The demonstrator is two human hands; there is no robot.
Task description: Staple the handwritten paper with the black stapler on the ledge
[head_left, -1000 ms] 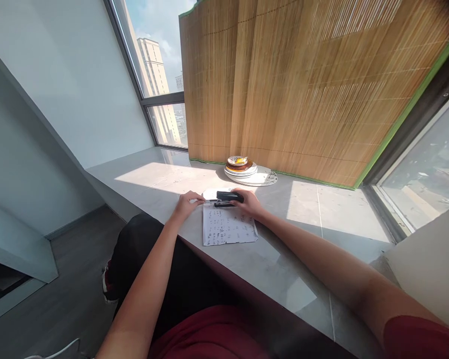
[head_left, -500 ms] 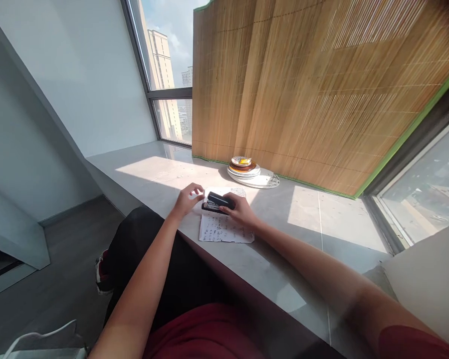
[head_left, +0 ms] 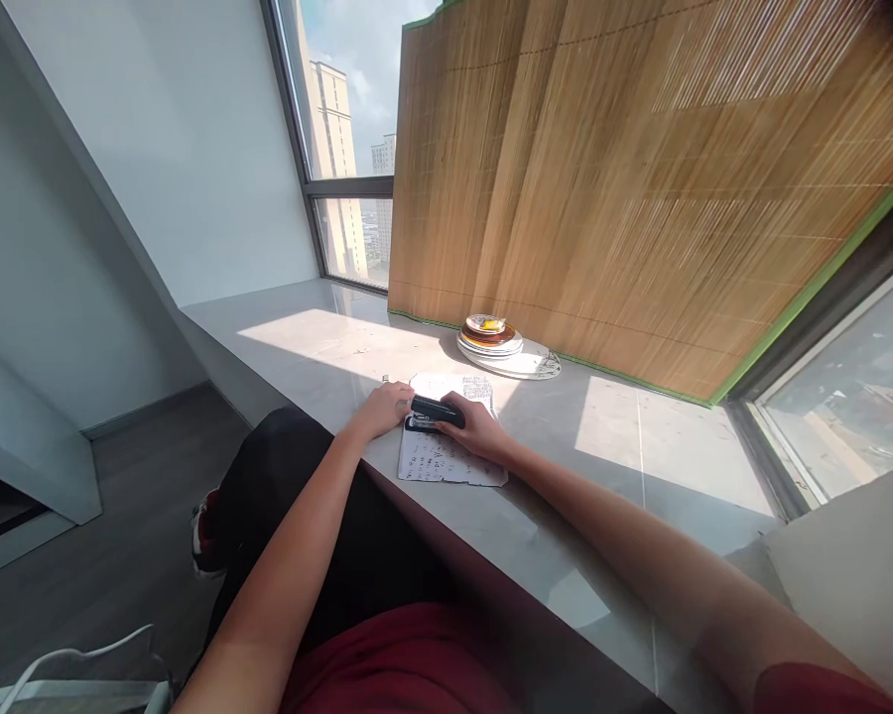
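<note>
A black stapler [head_left: 438, 409] lies over a handwritten sheet of paper [head_left: 453, 461], its top arm lifted off its base at the left end. My right hand [head_left: 477, 424] is closed round the stapler's right end, thumb on the near side. At the opposite end, my left hand [head_left: 385, 410] has its fingers bent together against the stapler's tip. Its fingertips are partly hidden, and whether a small piece is between them cannot be made out. Part of the paper is covered by the stapler and my right hand.
Behind the paper stands a stack of plates [head_left: 489, 337] with a small yellow item on top. A bamboo blind [head_left: 566, 198] hangs along the window at the back. The grey tiled ledge [head_left: 298, 337] ends at a front edge beside my legs.
My left hand has come down and right from just off the stapler to its tip. The stapler's gap looks narrower, and my right hand keeps its hold. The view has shifted slightly.
</note>
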